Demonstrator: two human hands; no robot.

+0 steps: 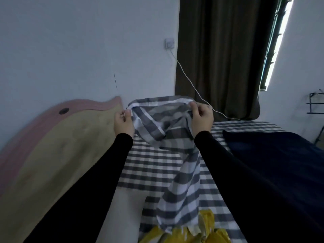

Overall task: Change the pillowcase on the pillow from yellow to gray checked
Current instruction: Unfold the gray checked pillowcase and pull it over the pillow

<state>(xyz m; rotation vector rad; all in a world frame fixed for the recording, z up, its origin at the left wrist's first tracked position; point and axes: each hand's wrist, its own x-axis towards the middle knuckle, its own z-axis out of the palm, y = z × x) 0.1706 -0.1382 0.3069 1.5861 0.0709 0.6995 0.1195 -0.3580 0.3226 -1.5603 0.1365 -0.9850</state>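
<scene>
Overhead, both hands (123, 124) (201, 118) pinch the gray checked pillowcase's (164, 127) empty mouth open.

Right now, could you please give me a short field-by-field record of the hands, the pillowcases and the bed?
left hand: pinches the left end of the gray checked pillowcase hem
right hand: pinches the right end of that hem
gray checked pillowcase: held up, opening spread, rest hanging down to the bed
yellow pillowcase: crumpled at the bottom edge, off the pillow
bed sheet: gray checked
blanket: dark blue, at right
headboard: at left
</scene>
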